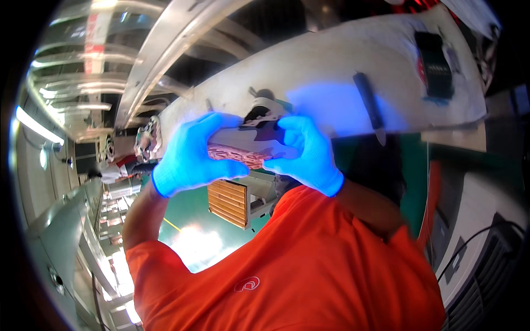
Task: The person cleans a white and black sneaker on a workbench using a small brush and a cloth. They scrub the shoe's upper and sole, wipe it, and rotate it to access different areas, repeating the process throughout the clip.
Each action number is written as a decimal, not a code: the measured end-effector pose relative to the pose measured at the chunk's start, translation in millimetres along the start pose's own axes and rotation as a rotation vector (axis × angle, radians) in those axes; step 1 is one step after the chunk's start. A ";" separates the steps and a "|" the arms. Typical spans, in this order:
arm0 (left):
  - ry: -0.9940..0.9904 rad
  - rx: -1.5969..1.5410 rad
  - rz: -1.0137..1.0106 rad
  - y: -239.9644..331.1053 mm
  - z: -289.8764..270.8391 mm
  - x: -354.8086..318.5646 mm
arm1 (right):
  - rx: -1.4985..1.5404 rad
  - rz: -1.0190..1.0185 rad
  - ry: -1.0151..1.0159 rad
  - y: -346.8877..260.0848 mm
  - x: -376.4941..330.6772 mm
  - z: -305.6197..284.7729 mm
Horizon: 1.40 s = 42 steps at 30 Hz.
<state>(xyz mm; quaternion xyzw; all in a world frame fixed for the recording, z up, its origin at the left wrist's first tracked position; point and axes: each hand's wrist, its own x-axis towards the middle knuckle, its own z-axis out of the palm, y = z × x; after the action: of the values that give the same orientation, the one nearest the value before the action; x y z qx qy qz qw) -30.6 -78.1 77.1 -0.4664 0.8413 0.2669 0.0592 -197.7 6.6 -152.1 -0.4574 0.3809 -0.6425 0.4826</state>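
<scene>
Both hands wear smooth, bright blue gloves and meet on one small part held up in front of the chest. The left hand (190, 157) wraps the part's left end, fingers curled over the top and thumb tucked beneath, closed firmly on it. The right hand (306, 154) pinches the other end, fingers bent over the upper edge, likewise clamped on it. The two hands sit close together, with only a short stretch of the part showing between them.

The part (243, 149) is a flat, elongated piece: pale grey on its upper face, with a reddish-brown, finely ribbed or patterned strip along the lower edge. At its top, just above the right hand's fingertips, a white shaped bracket (265, 107) with a dark opening sticks up.

Beyond the hands lies a long, pale, worn bench (331, 66), matte and scuffed, curving with the lens. On it, up and to the right of the right hand, rests a slim dark tool (369, 105) with a rod-like shape, and farther right a black rectangular device (435, 63). Below the hands stands a tan slatted box (227, 203) with horizontal ribs, on a glossy green floor (187, 215). The person's sleeves and shirt (309, 265) are soft orange cloth.
</scene>
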 end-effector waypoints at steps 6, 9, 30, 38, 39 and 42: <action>0.026 0.034 0.009 1.7 13.4 10.5 | -0.161 0.087 0.072 16.2 -41.3 -20.9; 0.013 0.016 0.013 -2.5 12.5 12.1 | -0.144 0.120 0.043 15.3 -41.3 -19.3; -0.039 -0.227 0.128 -76.1 6.4 3.5 | -0.286 -0.061 0.005 19.4 -7.4 -2.8; -0.161 -0.451 -0.284 -88.5 0.7 6.5 | -0.344 -0.005 -0.059 21.2 0.3 12.3; -0.230 -0.420 -0.348 -92.0 -3.2 10.1 | -0.357 -0.027 -0.057 20.7 0.0 14.3; -0.412 -0.269 -0.421 -72.0 -4.1 31.2 | -0.389 -0.090 -0.043 21.4 0.5 19.2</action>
<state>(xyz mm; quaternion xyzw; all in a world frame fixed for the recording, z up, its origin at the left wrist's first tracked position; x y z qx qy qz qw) 11.4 -134.0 41.4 -0.5700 0.6539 0.4462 0.2201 -173.7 0.0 -166.3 -0.5722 0.4664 -0.5680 0.3640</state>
